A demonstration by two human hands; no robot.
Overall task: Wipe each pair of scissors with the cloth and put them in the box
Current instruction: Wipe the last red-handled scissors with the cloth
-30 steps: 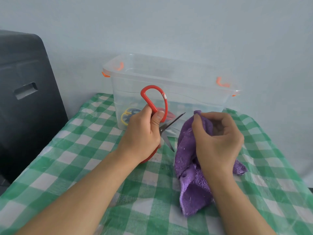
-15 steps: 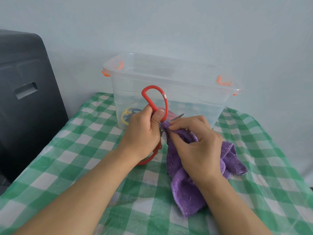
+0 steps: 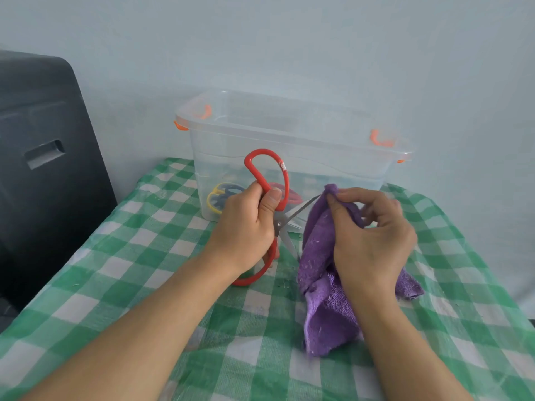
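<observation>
At frame centre the left hand (image 3: 246, 227) grips the red scissors (image 3: 270, 180), blades spread, while the right hand (image 3: 373, 238) pinches the purple cloth (image 3: 324, 273) at the upper blade's tip.

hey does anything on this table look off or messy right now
Mostly fine. The purple cloth is flecked with pale lint, and small dark specks lie on the green checked tablecloth near it. The red scissors are held with blades spread open, as wiping would need.

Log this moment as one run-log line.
step: wiping | left hand: grips red-handled scissors, blades apart | right hand: pinches purple cloth at upper blade tip | clear box: holds other scissors
</observation>
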